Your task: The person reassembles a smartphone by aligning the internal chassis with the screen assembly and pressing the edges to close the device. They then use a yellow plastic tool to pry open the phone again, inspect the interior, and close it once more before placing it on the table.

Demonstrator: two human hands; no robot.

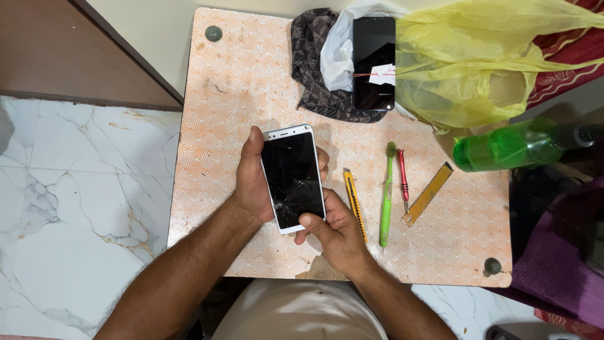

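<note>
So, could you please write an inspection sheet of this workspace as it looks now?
Surface: small patterned table, worn front edge.
Job's things: white phone with cracked screen, held above the table.
Clutter: yellow cutter, green toothbrush, red screwdriver, brass ruler, black phone on dark cloth, yellow bag, green bottle.
Fingers: left hand grips the phone's side; right hand holds its lower end.
Cables: nothing seen.
Surroundings: marble floor.
</note>
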